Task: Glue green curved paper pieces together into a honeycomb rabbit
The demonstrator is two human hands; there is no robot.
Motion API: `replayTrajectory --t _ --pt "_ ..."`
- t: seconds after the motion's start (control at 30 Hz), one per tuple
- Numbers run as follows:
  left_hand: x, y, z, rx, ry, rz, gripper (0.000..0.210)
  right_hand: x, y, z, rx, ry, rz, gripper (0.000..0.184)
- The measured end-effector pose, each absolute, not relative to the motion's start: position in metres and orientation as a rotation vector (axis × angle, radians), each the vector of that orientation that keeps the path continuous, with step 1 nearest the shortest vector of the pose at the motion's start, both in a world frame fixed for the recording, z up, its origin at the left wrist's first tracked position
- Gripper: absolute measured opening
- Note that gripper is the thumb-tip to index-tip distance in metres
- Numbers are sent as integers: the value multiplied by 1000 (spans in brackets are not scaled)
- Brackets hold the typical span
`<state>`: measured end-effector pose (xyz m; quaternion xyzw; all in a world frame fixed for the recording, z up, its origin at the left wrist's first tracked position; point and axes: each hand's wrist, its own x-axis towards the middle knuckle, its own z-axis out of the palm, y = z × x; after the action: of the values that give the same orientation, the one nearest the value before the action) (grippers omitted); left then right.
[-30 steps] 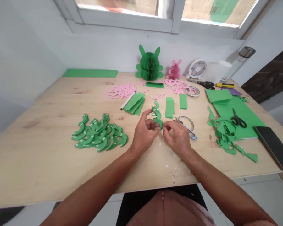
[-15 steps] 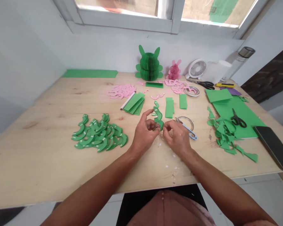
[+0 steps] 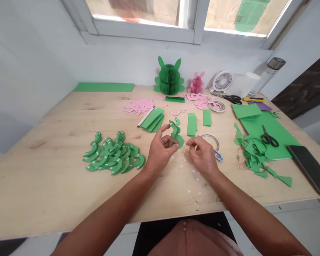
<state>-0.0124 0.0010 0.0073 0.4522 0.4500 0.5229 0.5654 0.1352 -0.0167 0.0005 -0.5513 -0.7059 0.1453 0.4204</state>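
Observation:
A curved, wavy-edged green paper cutout (image 3: pixel 178 139) is pinched between the thumb and fingers of my left hand (image 3: pixel 160 153), just above the table. White marks show on the cutout. To its right, my right hand (image 3: pixel 203 155) is closed in a pinch, apart from the paper; whatever its fingertips hold is too small to make out. Beyond that hand lie a thin roll of tape (image 3: pixel 218 141) and a light-blue cutter (image 3: pixel 219 155), both partly covered by it. Left of my left hand sits a pile of similar green cutouts (image 3: pixel 110 156) bearing small white strips.
Small white scraps (image 3: pixel 189 191) dot the table (image 3: pixel 160 199) near me. Pink cutouts (image 3: pixel 138 106), folded green paper (image 3: pixel 153 120), a green honeycomb paper figure (image 3: pixel 169 80) and a small fan (image 3: pixel 222 81) stand farther back. Black scissors (image 3: pixel 269 137), green offcuts (image 3: pixel 256 153) and a phone (image 3: pixel 308 165) lie right.
My right hand has drawn away from the green cutout, to the right. The cutout has turned in my left hand. The camera view has tilted slightly upward.

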Motion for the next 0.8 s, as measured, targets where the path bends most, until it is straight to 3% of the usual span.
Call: replayTrajectory --t 0.53,0.8 --pt "-11 -1 10 1031 1038 1224 70 135 -14 -1 -1408 -1546 766 12" --pt "-12 -1 9 1057 1048 1218 69 136 -13 2 -1363 -1521 814 24"
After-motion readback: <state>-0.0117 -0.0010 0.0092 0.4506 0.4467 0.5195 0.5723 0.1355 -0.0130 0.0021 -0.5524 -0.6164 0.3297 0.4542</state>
